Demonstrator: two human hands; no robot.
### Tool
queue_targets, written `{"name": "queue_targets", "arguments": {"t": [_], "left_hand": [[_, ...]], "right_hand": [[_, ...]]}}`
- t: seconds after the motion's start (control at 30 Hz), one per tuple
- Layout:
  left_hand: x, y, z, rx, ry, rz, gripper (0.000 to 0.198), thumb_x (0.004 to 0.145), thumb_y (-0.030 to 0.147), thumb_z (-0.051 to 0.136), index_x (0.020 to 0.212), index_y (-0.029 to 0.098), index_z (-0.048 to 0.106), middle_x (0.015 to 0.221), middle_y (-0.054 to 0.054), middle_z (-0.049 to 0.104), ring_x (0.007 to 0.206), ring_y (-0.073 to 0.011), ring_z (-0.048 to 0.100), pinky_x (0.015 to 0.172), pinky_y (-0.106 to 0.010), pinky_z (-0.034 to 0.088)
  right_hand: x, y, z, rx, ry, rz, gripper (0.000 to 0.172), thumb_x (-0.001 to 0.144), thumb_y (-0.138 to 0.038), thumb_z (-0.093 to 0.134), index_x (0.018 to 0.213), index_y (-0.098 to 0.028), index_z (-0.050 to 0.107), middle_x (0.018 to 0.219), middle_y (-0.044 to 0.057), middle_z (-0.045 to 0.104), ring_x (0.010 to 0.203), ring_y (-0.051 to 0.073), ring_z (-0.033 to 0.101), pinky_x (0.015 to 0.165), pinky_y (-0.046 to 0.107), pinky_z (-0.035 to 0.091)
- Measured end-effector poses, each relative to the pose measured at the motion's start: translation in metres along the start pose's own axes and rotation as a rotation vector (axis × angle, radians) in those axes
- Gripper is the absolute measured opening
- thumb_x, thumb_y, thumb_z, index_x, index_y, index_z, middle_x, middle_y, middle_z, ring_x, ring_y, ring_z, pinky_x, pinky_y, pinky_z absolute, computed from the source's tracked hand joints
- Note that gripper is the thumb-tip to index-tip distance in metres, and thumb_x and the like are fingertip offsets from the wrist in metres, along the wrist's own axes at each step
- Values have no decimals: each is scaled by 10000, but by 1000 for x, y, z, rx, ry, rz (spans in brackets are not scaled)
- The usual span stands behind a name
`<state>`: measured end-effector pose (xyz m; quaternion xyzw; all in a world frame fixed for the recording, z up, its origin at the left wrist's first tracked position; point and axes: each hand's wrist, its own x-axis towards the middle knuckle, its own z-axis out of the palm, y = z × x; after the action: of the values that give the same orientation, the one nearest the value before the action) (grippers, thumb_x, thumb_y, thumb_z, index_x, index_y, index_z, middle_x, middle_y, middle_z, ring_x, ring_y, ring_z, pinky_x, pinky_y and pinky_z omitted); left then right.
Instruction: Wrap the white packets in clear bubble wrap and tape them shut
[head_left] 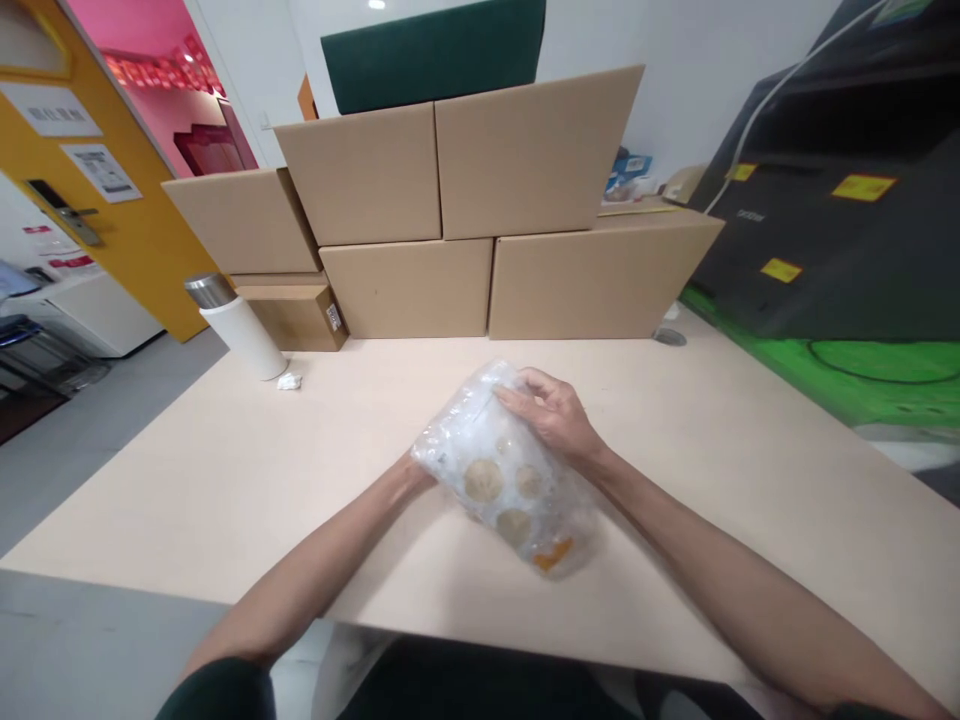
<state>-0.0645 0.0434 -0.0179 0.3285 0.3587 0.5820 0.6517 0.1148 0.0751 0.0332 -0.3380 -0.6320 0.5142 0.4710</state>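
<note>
A bubble-wrapped package [495, 465] is held tilted above the pale table [300, 500]. Through the clear wrap show several tan round spots on white and an orange patch at the lower right end. My right hand [551, 410] pinches the package's upper right edge, thumb on top and fingers curled. From the left, my left hand goes under the package at its left corner; only the wrist shows and the fingers are hidden behind the wrap.
Cardboard boxes [405, 290] stand stacked along the table's back, a dark green box [435, 55] on top. At the back left are a white bottle [246, 335] with a metal cap and a crumpled white scrap [289, 381]. Black equipment [840, 230] stands at the right.
</note>
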Motion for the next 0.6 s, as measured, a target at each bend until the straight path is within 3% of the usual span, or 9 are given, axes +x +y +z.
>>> {"name": "queue_targets", "arguments": {"t": [0.1, 0.2, 0.27, 0.37, 0.5, 0.6], "left_hand": [[-2, 13, -1, -45, 1, -38, 400, 857, 551, 653, 892, 157, 713, 879, -101, 737, 1028, -353, 680, 939, -494, 531], [-7, 26, -1, -108, 28, 104, 624, 801, 731, 597, 1036, 160, 686, 1032, -128, 742, 1167, -374, 631, 997, -499, 501], [-13, 29, -3, -22, 16, 195, 660, 766, 680, 691, 1186, 175, 624, 1196, -131, 696, 1248, -367, 580, 1038, -486, 474], [-22, 28, -6, 187, -2, 188, 756, 731, 425, 837, 1362, 232, 468, 1370, -118, 592, 1287, -337, 547, 1065, -474, 448], [-18, 25, -11, 190, 91, 132, 708, 742, 364, 821, 1319, 210, 440, 1308, -129, 610, 1174, -319, 617, 994, -474, 493], [-4, 24, -17, 113, 174, 105, 688, 685, 384, 850, 1224, 205, 461, 1200, -109, 652, 1046, -290, 667, 930, -469, 527]], "right_hand": [[8, 8, 4, -44, 103, -30, 397, 783, -566, 702, 712, -211, 538, 680, -29, 500, 619, 125, 451, 552, 263, 368], [19, 19, 8, -172, 272, -35, 433, 802, -611, 647, 697, -222, 487, 657, -39, 453, 607, 126, 409, 548, 273, 347], [26, 27, 11, -257, 359, -28, 443, 812, -633, 612, 701, -228, 472, 657, -38, 449, 617, 134, 408, 560, 281, 358], [33, 37, 16, -286, 414, 5, 448, 811, -657, 587, 719, -234, 470, 673, -32, 476, 642, 148, 439, 578, 288, 386], [37, 44, 19, -153, 322, 105, 476, 762, -688, 624, 769, -235, 478, 722, -23, 532, 675, 156, 497, 585, 287, 422], [38, 48, 16, 40, 159, 194, 555, 695, -654, 726, 998, -252, 494, 875, -8, 622, 732, 171, 588, 638, 307, 485]]}}
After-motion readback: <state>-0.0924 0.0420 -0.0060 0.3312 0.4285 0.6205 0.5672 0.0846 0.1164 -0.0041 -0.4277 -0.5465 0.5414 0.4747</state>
